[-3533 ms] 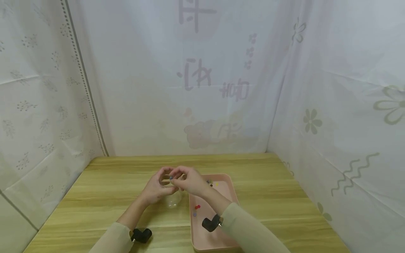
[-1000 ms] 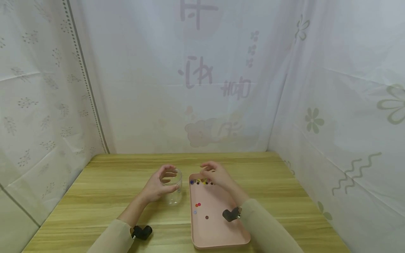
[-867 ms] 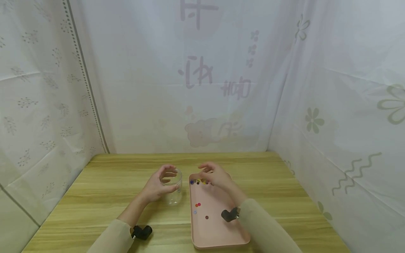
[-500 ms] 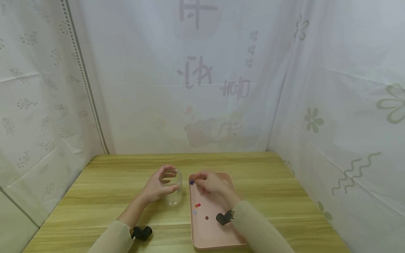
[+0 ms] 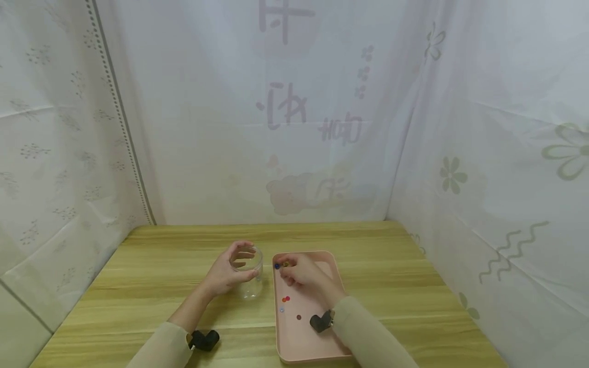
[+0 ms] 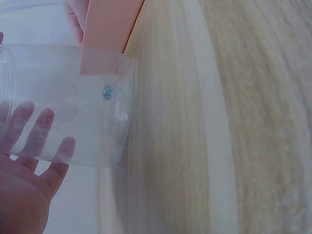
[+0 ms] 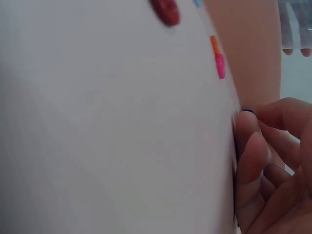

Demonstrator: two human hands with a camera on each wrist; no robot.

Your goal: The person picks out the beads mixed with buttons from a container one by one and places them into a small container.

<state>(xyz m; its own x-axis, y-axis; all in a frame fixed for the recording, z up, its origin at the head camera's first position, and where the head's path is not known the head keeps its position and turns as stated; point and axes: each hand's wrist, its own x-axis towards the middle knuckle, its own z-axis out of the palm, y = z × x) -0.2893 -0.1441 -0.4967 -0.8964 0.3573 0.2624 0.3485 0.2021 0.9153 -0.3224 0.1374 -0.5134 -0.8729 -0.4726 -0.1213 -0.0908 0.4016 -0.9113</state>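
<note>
My left hand (image 5: 225,273) holds a clear plastic jar (image 5: 250,292) upright on the table, fingers and thumb spread around its upper part. In the left wrist view a small bluish round piece (image 6: 107,92) shows low in the jar. My right hand (image 5: 306,271) reaches into the far left corner of a pink tray (image 5: 313,340). Its bent fingertips are beside a dark blue button-like piece (image 5: 277,266) and a yellow one (image 5: 286,264). Whether a piece is pinched cannot be made out, and the hand hides part of the tray's far end.
Elsewhere in the tray lie an orange and a pink button-like piece (image 5: 287,298) side by side, a pale blue one (image 5: 282,309) and a brown-red one (image 5: 299,317). The wooden table (image 5: 161,286) is enclosed by patterned white curtains (image 5: 207,128).
Earlier, my right hand held a small dark piece at the jar's mouth. It then went back over the tray and has come down and left into the far left corner. My left hand stays on the jar.
</note>
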